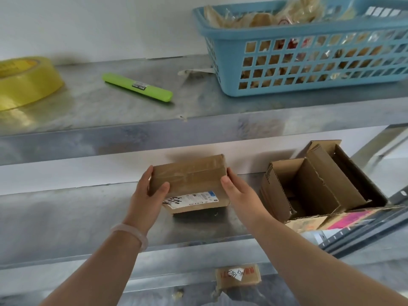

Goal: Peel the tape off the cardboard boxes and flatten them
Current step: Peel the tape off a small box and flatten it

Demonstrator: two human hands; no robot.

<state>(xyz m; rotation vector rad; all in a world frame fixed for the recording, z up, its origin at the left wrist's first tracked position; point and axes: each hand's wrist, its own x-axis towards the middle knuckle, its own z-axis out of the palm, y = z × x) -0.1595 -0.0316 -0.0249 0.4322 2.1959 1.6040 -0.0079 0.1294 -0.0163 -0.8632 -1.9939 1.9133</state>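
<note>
Both hands grip the taped box (189,180) at its ends: the left hand (148,195) has its thumb curled over the top and fingers behind, and the right hand (237,191) clasps the opposite end. The box sits on the middle shelf (66,217), left of the open boxes (318,184).

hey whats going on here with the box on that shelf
A person holds a small taped cardboard box at the middle metal shelf, the left hand gripping its left end and the right hand its right end. The tape is still on and the box is sealed. Beside it on the right stand opened boxes. On the upper shelf lie a yellow tape roll, a green pen-shaped tool and a blue basket.
</note>
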